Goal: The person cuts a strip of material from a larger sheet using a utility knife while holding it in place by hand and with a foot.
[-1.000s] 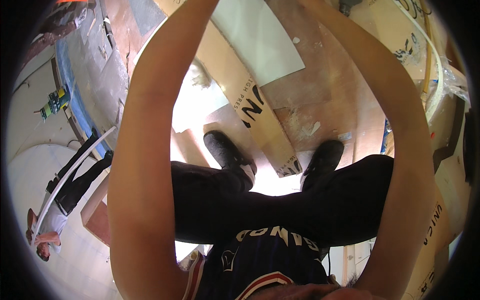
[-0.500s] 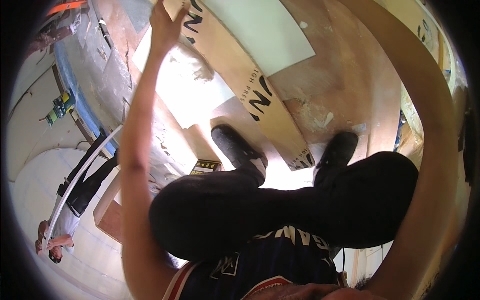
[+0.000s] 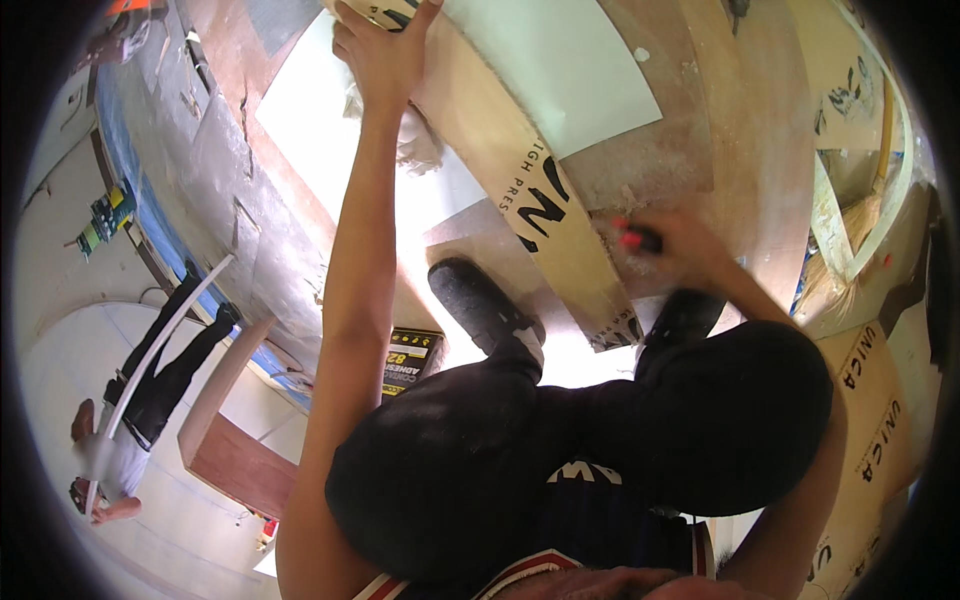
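Note:
A long tan strip [image 3: 505, 165] with dark print lies slantwise between my feet. Across its far end lies my left hand [image 3: 385, 60], fingers at the left edge and thumb on the printed face, gripping it. Beside the strip's right edge, my right hand [image 3: 685, 245] is closed around a small red-and-black tool [image 3: 640, 238]. Motion blurs that tool, so its exact kind does not show. Under the strip, a white sheet [image 3: 570, 70] shows on the right. Crumpled whitish material [image 3: 417, 145] lies by the left edge.
My black shoes [image 3: 475, 300] flank the strip. A dark box with yellow marks [image 3: 412, 358] sits by my left knee. Printed tan sheets [image 3: 870, 440] and a straw broom [image 3: 862, 225] are at right. Another person [image 3: 120, 445] stands far left, holding a long curved white strip.
My right hand has come back from beyond the top edge and now shows beside the strip with the red-and-black tool. My left hand has shifted right, further across the strip.

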Demonstrator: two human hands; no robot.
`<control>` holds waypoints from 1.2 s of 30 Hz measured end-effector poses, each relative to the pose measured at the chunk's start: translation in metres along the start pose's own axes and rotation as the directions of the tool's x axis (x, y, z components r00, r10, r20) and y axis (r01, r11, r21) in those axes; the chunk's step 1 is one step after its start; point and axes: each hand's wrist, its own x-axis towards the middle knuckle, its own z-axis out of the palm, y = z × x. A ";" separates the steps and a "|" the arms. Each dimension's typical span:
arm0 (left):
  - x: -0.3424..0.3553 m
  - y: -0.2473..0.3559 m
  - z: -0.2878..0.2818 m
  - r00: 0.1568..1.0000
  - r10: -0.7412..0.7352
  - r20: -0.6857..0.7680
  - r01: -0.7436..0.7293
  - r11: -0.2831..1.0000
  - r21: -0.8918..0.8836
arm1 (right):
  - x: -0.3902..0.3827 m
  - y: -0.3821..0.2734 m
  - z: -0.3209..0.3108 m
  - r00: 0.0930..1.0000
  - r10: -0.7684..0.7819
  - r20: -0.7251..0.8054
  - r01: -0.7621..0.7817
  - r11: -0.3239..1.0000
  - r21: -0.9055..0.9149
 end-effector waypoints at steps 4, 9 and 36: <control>0.006 0.003 0.008 1.000 -0.028 -0.013 0.029 0.999 0.041 | -0.023 0.030 0.063 0.975 0.182 0.130 -0.193 0.978 0.082; -0.048 0.019 0.010 0.992 0.108 0.070 -0.122 0.962 0.243 | -0.036 0.055 0.113 0.976 0.203 -0.078 -0.146 0.876 0.459; -0.043 0.014 0.011 0.994 -0.017 -0.108 0.016 1.000 -0.007 | -0.040 0.070 0.137 0.996 0.033 -0.080 0.014 0.850 0.527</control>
